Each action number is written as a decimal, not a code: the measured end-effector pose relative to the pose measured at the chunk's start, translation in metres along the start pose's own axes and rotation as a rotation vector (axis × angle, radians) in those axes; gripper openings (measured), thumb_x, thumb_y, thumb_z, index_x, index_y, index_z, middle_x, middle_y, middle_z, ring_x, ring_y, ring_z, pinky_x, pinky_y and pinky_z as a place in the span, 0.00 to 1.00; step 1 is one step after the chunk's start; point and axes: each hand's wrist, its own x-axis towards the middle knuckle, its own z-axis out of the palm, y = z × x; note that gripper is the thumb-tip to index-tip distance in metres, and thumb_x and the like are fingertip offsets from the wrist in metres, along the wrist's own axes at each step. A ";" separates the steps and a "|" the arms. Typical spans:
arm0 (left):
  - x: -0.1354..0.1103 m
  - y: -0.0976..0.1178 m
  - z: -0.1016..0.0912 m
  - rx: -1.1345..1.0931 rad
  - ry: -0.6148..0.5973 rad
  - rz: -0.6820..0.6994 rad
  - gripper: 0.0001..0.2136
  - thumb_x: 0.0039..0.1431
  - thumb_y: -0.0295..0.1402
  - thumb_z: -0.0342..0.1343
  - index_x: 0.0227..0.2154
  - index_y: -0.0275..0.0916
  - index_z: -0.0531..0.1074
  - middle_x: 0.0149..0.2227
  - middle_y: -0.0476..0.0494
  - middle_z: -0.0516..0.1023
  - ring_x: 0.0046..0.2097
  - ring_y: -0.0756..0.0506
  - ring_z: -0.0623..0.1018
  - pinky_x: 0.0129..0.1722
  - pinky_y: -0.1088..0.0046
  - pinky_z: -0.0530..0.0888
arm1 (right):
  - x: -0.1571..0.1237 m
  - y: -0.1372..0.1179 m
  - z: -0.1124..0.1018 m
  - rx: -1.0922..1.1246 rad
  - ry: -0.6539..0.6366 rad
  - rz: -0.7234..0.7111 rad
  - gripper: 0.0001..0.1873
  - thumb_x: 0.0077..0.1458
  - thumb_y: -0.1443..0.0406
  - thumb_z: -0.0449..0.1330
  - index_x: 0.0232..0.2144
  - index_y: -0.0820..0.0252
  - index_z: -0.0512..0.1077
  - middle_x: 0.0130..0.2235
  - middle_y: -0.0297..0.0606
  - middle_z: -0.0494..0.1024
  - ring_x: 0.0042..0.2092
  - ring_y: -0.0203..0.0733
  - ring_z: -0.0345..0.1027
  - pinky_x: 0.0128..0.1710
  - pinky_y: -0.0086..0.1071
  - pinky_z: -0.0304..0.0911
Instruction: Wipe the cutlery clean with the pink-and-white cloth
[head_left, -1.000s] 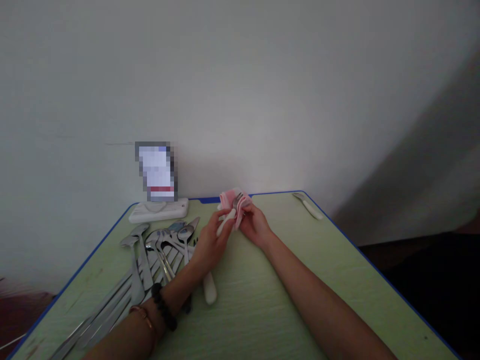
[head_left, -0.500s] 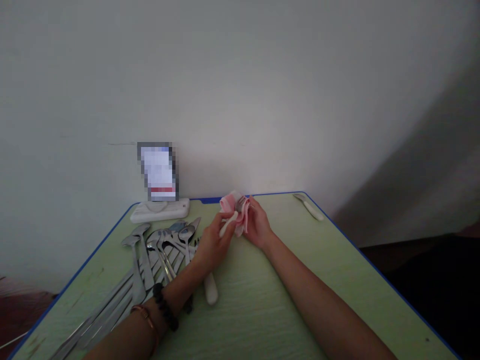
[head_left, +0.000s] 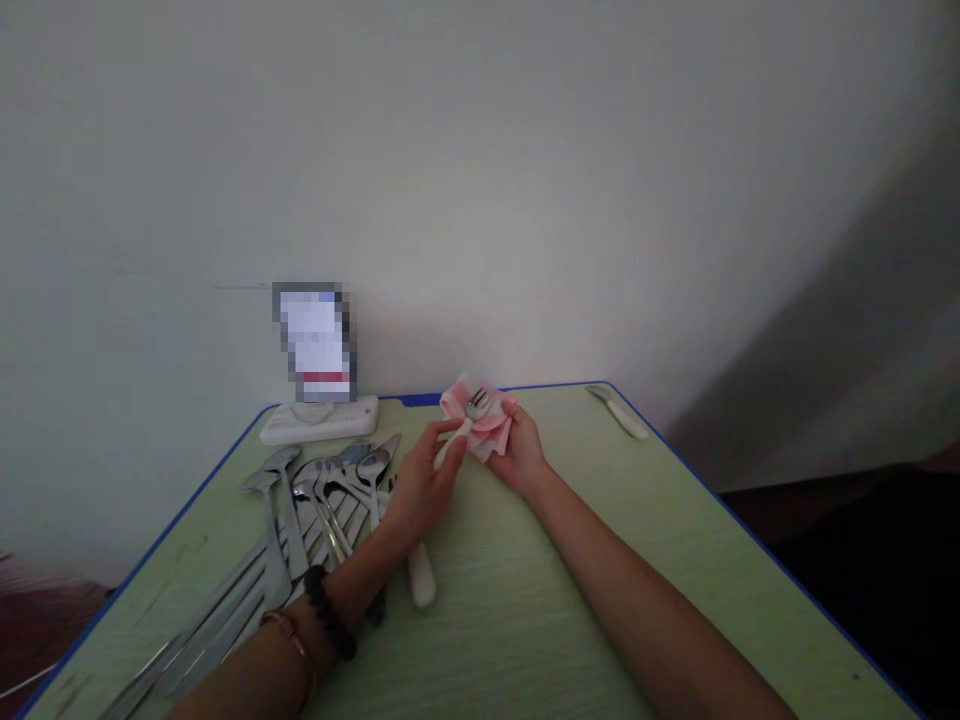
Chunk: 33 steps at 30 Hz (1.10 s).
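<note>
My left hand [head_left: 429, 482] grips the white handle of a small fork [head_left: 475, 404], its metal tines pointing up and away from me. Behind the tines, a pink and white cloth [head_left: 491, 432] is bunched in my right hand [head_left: 520, 452], with the thumb over its right edge. The fork head lies against the cloth. Beneath and left of my left forearm, a pile of metal spoons, forks and other cutlery [head_left: 296, 530] is spread on the table. One white handle [head_left: 421, 578] sticks out just below my left wrist.
Against the wall a blurred phone [head_left: 319, 340] stands on a white base [head_left: 322, 421]. A white-handled piece of cutlery [head_left: 624, 417] lies near the far right corner. The green table [head_left: 600, 530] has a blue edge.
The cloth has opened out from a tighter fold around the fork, so the tines now show clearly. My right hand has shifted slightly to the right with its edge.
</note>
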 end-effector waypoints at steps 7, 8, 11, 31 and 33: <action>0.000 0.000 -0.001 0.079 -0.093 -0.025 0.17 0.60 0.41 0.45 0.46 0.36 0.65 0.32 0.44 0.76 0.33 0.46 0.76 0.31 0.73 0.69 | -0.009 -0.007 0.002 0.057 -0.113 -0.016 0.27 0.55 0.51 0.42 0.42 0.65 0.70 0.37 0.45 0.79 0.43 0.49 0.71 0.45 0.47 0.64; 0.000 0.000 -0.001 0.078 -0.095 -0.025 0.17 0.60 0.41 0.45 0.46 0.37 0.65 0.33 0.44 0.76 0.33 0.46 0.76 0.32 0.73 0.69 | -0.008 -0.007 0.002 0.054 -0.110 -0.021 0.26 0.55 0.52 0.43 0.41 0.64 0.70 0.37 0.44 0.79 0.43 0.48 0.71 0.45 0.46 0.65; 0.000 0.001 -0.001 0.068 -0.087 -0.020 0.16 0.59 0.41 0.46 0.46 0.37 0.65 0.33 0.44 0.76 0.33 0.46 0.76 0.32 0.73 0.70 | -0.004 -0.005 0.002 0.018 -0.118 -0.033 0.18 0.56 0.58 0.47 0.40 0.61 0.71 0.35 0.40 0.79 0.40 0.46 0.72 0.43 0.43 0.66; -0.004 0.005 0.000 0.079 -0.242 -0.034 0.13 0.59 0.40 0.47 0.41 0.37 0.63 0.22 0.53 0.71 0.21 0.51 0.68 0.23 0.76 0.62 | -0.002 0.005 -0.008 -0.328 0.099 -0.144 0.14 0.42 0.59 0.66 0.28 0.62 0.70 0.22 0.31 0.75 0.23 0.32 0.65 0.23 0.26 0.61; -0.004 0.005 -0.001 0.019 -0.303 -0.022 0.15 0.59 0.39 0.47 0.45 0.37 0.62 0.20 0.56 0.66 0.20 0.53 0.64 0.21 0.78 0.58 | -0.001 0.005 -0.009 -0.283 0.122 -0.168 0.14 0.42 0.58 0.66 0.28 0.61 0.69 0.22 0.30 0.74 0.22 0.32 0.65 0.22 0.26 0.60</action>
